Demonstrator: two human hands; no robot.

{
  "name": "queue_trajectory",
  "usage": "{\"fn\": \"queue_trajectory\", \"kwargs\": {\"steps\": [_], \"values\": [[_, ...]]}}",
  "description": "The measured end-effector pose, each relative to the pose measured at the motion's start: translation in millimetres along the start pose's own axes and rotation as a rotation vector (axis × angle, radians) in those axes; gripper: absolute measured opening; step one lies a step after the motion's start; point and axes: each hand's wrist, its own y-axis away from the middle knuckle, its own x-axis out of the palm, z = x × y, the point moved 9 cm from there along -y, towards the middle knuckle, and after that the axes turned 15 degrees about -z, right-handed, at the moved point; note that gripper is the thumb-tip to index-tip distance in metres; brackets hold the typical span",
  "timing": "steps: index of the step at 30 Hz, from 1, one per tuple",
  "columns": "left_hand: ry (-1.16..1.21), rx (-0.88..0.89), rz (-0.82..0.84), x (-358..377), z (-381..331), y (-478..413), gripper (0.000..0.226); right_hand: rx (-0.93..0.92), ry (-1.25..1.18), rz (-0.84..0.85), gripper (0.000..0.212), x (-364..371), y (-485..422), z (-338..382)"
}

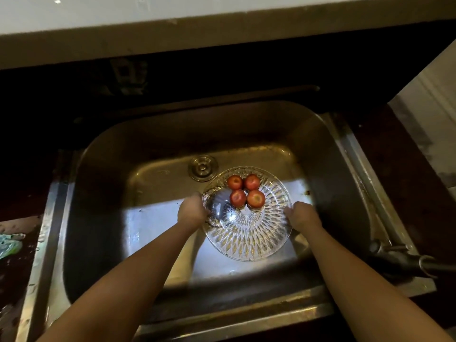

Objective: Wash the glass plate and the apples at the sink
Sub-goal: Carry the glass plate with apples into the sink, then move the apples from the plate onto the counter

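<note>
Both hands, left hand (193, 210) and right hand (301, 216), clamp the glass plate (247, 234) rim mid-frame; it's probably slippery and breakable, and the apples (246, 190) could roll.

left forearm (128, 275) and right forearm (357, 277) are bare and slender, uncovered down to the left hand (192, 212) and right hand (302, 215) (fingers mostly hidden) above the sink (345, 149).
</note>
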Motion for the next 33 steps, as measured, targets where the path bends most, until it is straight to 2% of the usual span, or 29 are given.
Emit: {"fn": "queue_trajectory", "kwargs": {"steps": [2, 4, 7, 10, 12, 17, 25, 28, 33], "values": [[0.009, -0.009, -0.022, -4.6, -1.3, 2.0, 0.032, 0.014, 0.036, -0.030, 0.034, -4.7, 2.6, 0.6], [0.042, 0.018, -0.090, -12.5, -7.6, 3.9, 0.038, -0.036, 0.117, -0.141, 0.032, -18.3, 5.6, 8.7], [0.174, 0.148, -0.101, -15.0, -34.4, 11.4, 0.053, -0.304, 0.113, -0.293, 0.040, -33.4, 10.0, 42.2], [0.323, 0.148, 0.051, 2.1, -57.3, 20.3, 0.068, -0.499, -0.064, -0.161, 0.053, -21.4, 20.3, 75.1], [0.376, 0.102, 0.085, 13.0, -63.9, 21.3, 0.068, -0.478, -0.143, -0.097, 0.056, -11.6, 23.2, 83.7], [0.422, 0.064, 0.036, 24.3, -65.7, 17.3, 0.055, -0.370, -0.217, -0.116, 0.049, -1.8, 20.1, 84.7], [0.483, 0.065, 0.055, 15.9, -66.0, 16.2, 0.044, -0.351, -0.286, -0.108, 0.050, -6.4, 23.6, 86.3], [0.517, 0.072, 0.061, -4.0, -65.9, 20.0, 0.046, -0.349, -0.378, -0.082, 0.052, -21.4, 33.2, 93.9], [0.510, 0.196, -0.060, -87.7, -75.6, 24.3, 0.048, -0.428, -0.518, -0.150, 0.047, -84.2, 60.2, 123.8]]}}
